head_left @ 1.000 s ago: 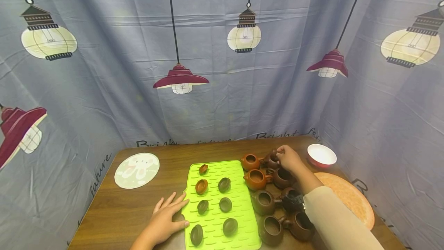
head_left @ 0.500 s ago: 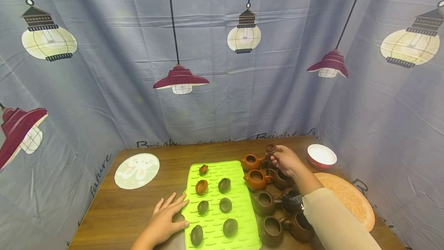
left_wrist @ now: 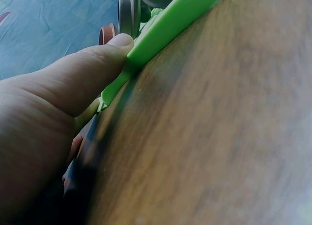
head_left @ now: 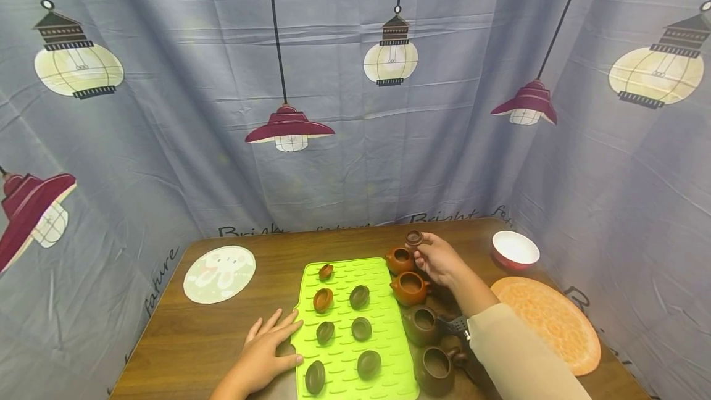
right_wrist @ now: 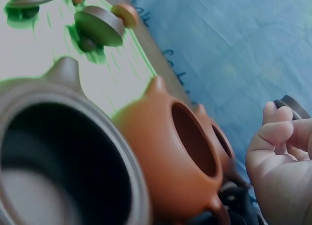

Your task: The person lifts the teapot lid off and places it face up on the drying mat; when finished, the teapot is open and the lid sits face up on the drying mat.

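My right hand (head_left: 442, 262) pinches a small dark brown teapot lid (head_left: 414, 237) above the back orange teapot (head_left: 397, 267). The lid (right_wrist: 295, 106) shows at the fingertips in the right wrist view. Below that hand and arm stand uncovered teapots, among them a front orange one (head_left: 409, 297) and a brown one (head_left: 418, 321); others are partly hidden. My left hand (head_left: 266, 350) has its fingers spread at the left edge of a green mat (head_left: 386, 307), and its thumb (left_wrist: 97, 64) touches the mat's side. Several lids lie tipped on their knobs on the mat, including an orange lid (head_left: 323, 300).
A red bowl with a white inside (head_left: 515, 248) stands at the back right. In front of it lies a round orange placemat (head_left: 547, 320), partly under the right sleeve. A pale round mat with a rabbit (head_left: 219, 275) lies at the left. A curtain (head_left: 344, 190) hangs behind the table.
My right hand has lifted the dark lid off the back dark brown teapot and carried it left, over the back orange one. My left hand has stayed at the mat's edge.
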Available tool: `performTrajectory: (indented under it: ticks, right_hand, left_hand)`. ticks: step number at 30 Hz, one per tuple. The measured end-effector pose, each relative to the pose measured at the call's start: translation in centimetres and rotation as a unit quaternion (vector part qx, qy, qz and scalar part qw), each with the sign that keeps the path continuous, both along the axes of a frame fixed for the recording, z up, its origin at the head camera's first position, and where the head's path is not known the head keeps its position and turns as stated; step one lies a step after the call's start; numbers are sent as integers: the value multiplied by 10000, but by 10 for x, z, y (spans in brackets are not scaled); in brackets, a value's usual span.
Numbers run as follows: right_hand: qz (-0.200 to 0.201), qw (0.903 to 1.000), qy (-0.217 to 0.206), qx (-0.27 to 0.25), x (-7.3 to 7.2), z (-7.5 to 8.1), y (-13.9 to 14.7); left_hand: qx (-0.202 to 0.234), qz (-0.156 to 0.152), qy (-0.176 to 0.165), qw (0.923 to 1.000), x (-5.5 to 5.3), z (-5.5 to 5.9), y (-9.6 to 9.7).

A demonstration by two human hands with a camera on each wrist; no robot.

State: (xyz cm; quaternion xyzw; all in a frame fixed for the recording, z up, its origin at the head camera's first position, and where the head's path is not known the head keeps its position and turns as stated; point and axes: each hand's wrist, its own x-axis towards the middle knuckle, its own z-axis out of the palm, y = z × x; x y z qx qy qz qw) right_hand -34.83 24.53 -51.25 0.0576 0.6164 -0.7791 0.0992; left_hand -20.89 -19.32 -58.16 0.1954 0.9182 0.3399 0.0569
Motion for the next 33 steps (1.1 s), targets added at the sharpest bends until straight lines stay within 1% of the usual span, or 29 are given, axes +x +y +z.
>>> performTrajectory:
  ticks: [5, 10, 15, 21, 24, 26, 30, 33]
  right_hand:
    - [172, 9998, -46, 85, 2, 1, -17]
    - [468, 9988, 4, 132, 5, 2, -32]
    - [693, 9975, 14, 157, 4, 3, -47]
    - [875, 9956, 17, 329, 4, 4, -63]
    - [918, 9954, -55, 281, 5, 3, -67]
    - [920, 9955, -61, 215, 6, 2, -73]
    - [884, 9960, 0, 158, 6, -1, -80]
    - [895, 9959, -9, 124, 5, -3, -86]
  left_hand:
    - [3, -21, 9, 10000, 0, 1, 0]
    - [3, -34, 14, 10000, 0, 1, -1]
    - [64, -56, -17, 10000, 0, 0, 0]
    - [97, -46, -4, 9999, -2, -1, 1]
    - [128, -37, 37, 9999, -2, -3, 2]
    - [91, -58, 51, 9999, -2, -2, 0]
    - [50, -107, -10, 9999, -1, 0, -1]
    - [39, -71, -24, 10000, -1, 0, -1]
